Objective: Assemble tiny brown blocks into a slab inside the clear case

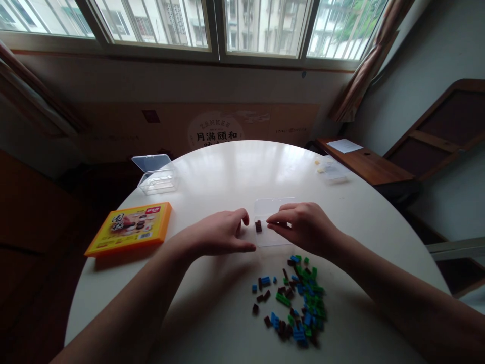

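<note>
A clear plastic box (267, 205) lies on the white round table in front of me, its near part hard to make out. At its left side is a small dark brown block piece (258, 226). My left hand (225, 232) is held left of the box, thumb and fingers apart around an empty gap. My right hand (303, 225) reaches over the box from the right, fingertips pinched together just beside the brown piece. Whatever may be between those fingertips is too small to see. Closer to me lies a loose pile of blue, green and brown toy bricks (299, 303).
On the left are a yellow-orange boxed game (131, 230) and a clear plastic case (157, 179) with its lid raised. Another clear container (333, 169) stands at the right rear of the table (212, 313). A wooden side desk (379, 167) stands beyond the right edge.
</note>
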`<state>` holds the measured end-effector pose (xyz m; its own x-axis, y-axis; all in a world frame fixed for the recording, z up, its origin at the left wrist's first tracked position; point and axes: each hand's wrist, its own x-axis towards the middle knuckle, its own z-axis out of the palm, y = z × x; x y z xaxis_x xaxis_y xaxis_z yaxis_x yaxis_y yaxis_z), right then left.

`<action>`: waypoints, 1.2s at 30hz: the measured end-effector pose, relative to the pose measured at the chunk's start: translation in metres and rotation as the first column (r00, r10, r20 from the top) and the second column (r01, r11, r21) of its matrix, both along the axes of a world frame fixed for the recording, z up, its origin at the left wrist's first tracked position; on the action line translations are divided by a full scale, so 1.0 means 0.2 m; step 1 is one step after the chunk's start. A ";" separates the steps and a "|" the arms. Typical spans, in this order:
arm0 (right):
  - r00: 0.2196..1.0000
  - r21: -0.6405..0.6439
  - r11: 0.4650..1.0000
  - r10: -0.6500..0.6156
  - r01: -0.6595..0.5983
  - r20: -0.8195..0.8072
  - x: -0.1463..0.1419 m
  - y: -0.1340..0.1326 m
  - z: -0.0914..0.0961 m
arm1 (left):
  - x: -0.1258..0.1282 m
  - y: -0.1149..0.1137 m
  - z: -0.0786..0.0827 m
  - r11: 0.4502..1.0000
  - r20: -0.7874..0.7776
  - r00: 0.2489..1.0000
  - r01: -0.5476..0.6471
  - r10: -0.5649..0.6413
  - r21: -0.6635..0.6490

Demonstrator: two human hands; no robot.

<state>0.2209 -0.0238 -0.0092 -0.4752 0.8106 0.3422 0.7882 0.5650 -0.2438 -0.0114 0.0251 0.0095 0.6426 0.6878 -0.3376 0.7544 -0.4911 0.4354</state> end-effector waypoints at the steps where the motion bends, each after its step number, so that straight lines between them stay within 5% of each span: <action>1: 1.000 0.006 1.000 0.013 -0.013 -0.011 0.02 -0.01 0.01 | 0.00 -0.01 0.01 1.000 -0.027 1.000 0.005 -0.005 0.003; 7: 0.972 -0.112 0.967 0.234 -0.230 0.027 0.12 -0.08 0.09 | 0.02 -0.06 0.08 0.995 -0.217 0.971 0.095 -0.099 -0.031; 13: 0.917 -0.280 0.895 0.386 -0.347 0.099 0.13 -0.15 0.19 | 0.08 -0.13 0.09 0.983 -0.226 0.957 0.181 -0.183 -0.028; 26: 0.887 -0.381 0.882 0.387 -0.278 0.250 0.11 -0.21 0.22 | 0.10 -0.16 0.06 0.975 -0.235 0.948 0.221 -0.214 0.003; 36: 0.841 -0.370 0.839 0.495 -0.399 0.217 0.05 -0.23 0.17 | 0.10 -0.15 0.06 0.973 -0.231 0.947 0.229 -0.223 -0.004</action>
<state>0.2308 -0.0703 0.0256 -0.8479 0.5218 -0.0936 0.5268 0.8098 -0.2583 0.0094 -0.0051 0.0217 0.6896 0.5427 -0.4796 0.7003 -0.6683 0.2509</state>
